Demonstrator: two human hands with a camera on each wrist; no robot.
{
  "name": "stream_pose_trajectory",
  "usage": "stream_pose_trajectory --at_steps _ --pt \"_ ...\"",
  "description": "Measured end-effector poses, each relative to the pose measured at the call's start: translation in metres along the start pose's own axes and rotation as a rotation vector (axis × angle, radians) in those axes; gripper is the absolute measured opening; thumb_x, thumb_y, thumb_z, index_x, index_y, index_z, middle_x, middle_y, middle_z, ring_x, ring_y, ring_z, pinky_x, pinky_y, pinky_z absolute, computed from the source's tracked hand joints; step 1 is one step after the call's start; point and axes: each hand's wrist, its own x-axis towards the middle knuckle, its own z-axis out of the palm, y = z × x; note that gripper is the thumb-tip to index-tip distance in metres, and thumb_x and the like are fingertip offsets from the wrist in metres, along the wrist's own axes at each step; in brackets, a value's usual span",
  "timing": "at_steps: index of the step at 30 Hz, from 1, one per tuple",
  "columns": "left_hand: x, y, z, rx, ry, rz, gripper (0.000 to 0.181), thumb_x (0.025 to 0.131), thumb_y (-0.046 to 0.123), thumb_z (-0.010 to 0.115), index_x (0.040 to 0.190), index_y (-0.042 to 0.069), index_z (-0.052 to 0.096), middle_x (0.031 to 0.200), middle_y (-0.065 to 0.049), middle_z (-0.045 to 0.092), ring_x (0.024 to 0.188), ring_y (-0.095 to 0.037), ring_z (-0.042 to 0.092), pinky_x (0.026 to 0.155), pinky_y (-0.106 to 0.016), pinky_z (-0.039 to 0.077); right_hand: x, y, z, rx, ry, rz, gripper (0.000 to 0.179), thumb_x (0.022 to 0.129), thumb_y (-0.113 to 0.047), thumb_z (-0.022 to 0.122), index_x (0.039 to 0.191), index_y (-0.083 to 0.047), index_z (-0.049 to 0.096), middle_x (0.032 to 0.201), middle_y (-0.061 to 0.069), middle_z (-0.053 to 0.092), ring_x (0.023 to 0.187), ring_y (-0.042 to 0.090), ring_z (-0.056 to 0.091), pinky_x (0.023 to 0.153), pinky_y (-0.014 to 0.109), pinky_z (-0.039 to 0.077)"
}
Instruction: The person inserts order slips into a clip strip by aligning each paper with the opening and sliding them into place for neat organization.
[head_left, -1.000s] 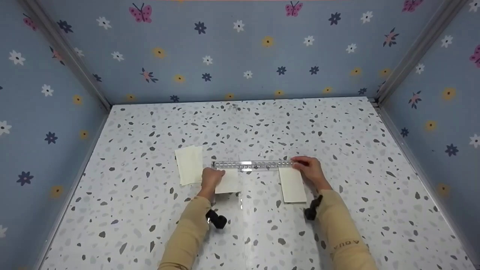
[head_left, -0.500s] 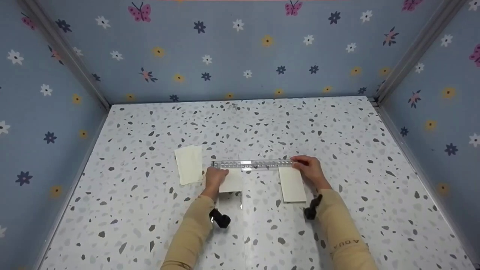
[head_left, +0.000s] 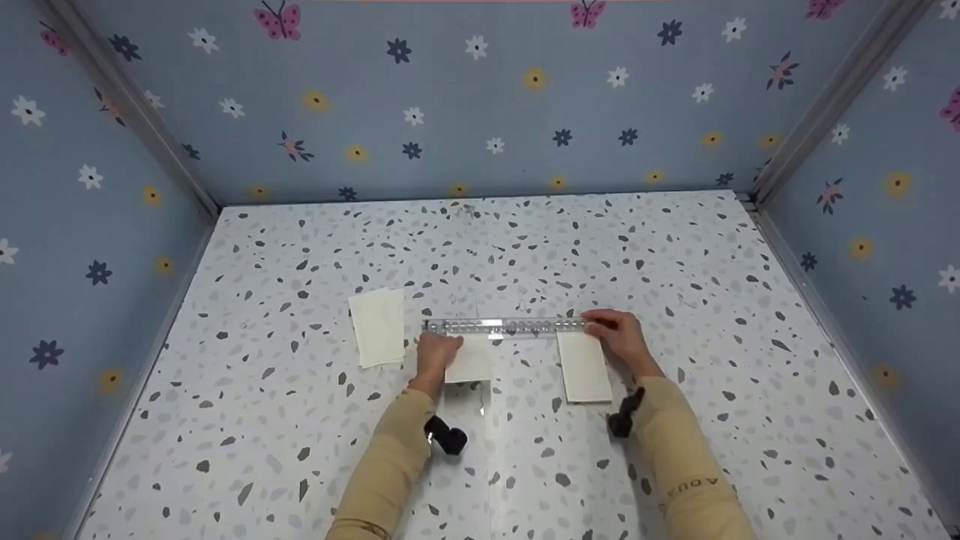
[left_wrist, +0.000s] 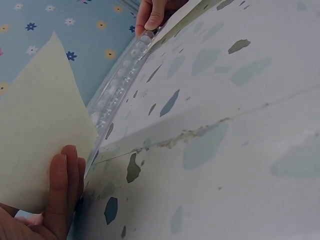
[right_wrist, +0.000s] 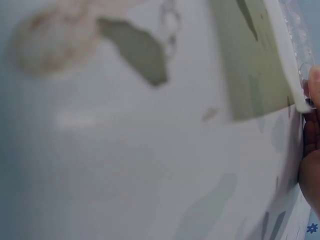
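Observation:
A clear plastic strip with a row of round bumps (head_left: 517,327) lies crosswise on the table. My left hand (head_left: 439,354) pinches a cream paper slip (head_left: 469,361) near the strip's left end. In the left wrist view that slip (left_wrist: 42,120) stands up beside the strip, fingers against its face and the thumb mostly hidden behind it. With fingers and thumb, my right hand (head_left: 621,337) pinches the strip's right end. A second cream slip (head_left: 585,367) extends from that end toward me, raised a little over the table. The right wrist view catches only part of the hand (right_wrist: 312,135).
Several cream paper slips (head_left: 379,328) lie in a loose overlapping pile left of the strip. The speckled table (head_left: 480,255) has a seam running down its middle. Flower-patterned walls (head_left: 480,97) enclose the back and both sides. Each wrist wears a black camera.
My left hand has slid a little to the right along the strip, carrying its paper slip. The right hand, the strip and the second slip keep their places.

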Motion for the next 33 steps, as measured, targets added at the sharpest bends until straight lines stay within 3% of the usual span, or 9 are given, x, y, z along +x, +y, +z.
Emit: stream_pose_trajectory --at_steps 2,6,12,17,19,24,26,33 --pt "-0.001 0.000 0.000 0.007 0.003 -0.004 0.046 0.077 0.015 0.061 0.112 -0.012 0.050 0.110 -0.023 0.055 0.100 -0.031 0.050 0.090 -0.037 0.037 -0.003 -0.009 0.000 0.010 -0.007 -0.008 0.021 0.079 0.001 0.063 0.099 0.007 0.063 0.099 0.021 0.062 0.094 0.028 0.055 0.080 0.027 0.042" --pt "-0.001 0.001 0.002 -0.014 0.010 -0.003 0.045 0.076 0.014 0.061 0.111 -0.012 0.051 0.108 -0.023 0.056 0.098 -0.031 0.052 0.088 -0.037 0.038 -0.007 -0.021 -0.001 0.045 -0.009 0.004 0.021 0.078 0.005 0.061 0.099 0.011 0.062 0.099 0.025 0.060 0.096 0.034 0.054 0.082 0.030 0.041" --pt "-0.002 0.001 0.006 -0.038 -0.001 0.024 0.050 0.076 0.012 0.061 0.121 -0.004 0.047 0.120 -0.019 0.051 0.110 -0.030 0.046 0.095 -0.043 0.028 0.002 0.003 0.001 0.003 0.005 0.021 0.022 0.078 -0.004 0.066 0.099 0.004 0.065 0.098 0.016 0.063 0.094 0.023 0.056 0.081 0.028 0.042" --pt "-0.002 0.002 0.009 -0.047 -0.006 0.038 0.048 0.075 0.010 0.061 0.120 -0.003 0.049 0.120 -0.017 0.052 0.109 -0.029 0.047 0.094 -0.042 0.030 0.002 0.005 0.002 0.006 0.012 0.045 0.022 0.078 -0.003 0.065 0.099 0.002 0.065 0.100 0.016 0.063 0.092 0.021 0.056 0.080 0.029 0.043" --pt "-0.002 0.003 0.010 -0.052 -0.011 0.030 0.048 0.075 0.011 0.061 0.119 -0.003 0.049 0.120 -0.018 0.051 0.108 -0.029 0.047 0.095 -0.044 0.027 0.002 0.005 0.002 0.005 0.014 0.032 0.021 0.078 -0.002 0.065 0.099 0.003 0.065 0.100 0.017 0.063 0.091 0.021 0.056 0.078 0.028 0.043" --pt "-0.004 0.002 0.012 -0.059 -0.033 0.010 0.047 0.078 0.014 0.060 0.121 0.001 0.048 0.124 -0.015 0.049 0.115 -0.029 0.042 0.096 -0.056 0.002 0.001 0.003 0.001 0.007 0.013 0.011 0.021 0.077 -0.002 0.066 0.098 0.003 0.066 0.098 0.017 0.063 0.087 0.018 0.056 0.074 0.021 0.043" --pt "-0.004 0.002 0.013 -0.062 -0.032 0.017 0.046 0.078 0.014 0.060 0.122 0.004 0.048 0.125 -0.013 0.048 0.116 -0.028 0.040 0.096 -0.056 0.000 0.000 0.000 0.000 0.014 0.005 0.002 0.020 0.077 -0.001 0.065 0.097 0.004 0.066 0.096 0.017 0.063 0.085 0.017 0.056 0.072 0.019 0.043" --pt "-0.004 0.003 0.017 -0.084 -0.030 0.075 0.049 0.077 0.008 0.060 0.125 0.006 0.046 0.128 -0.013 0.047 0.117 -0.028 0.041 0.099 -0.042 0.024 -0.009 -0.026 0.000 0.048 0.005 0.019 0.021 0.077 0.006 0.062 0.098 0.011 0.062 0.098 0.025 0.061 0.089 0.029 0.055 0.071 0.018 0.042"
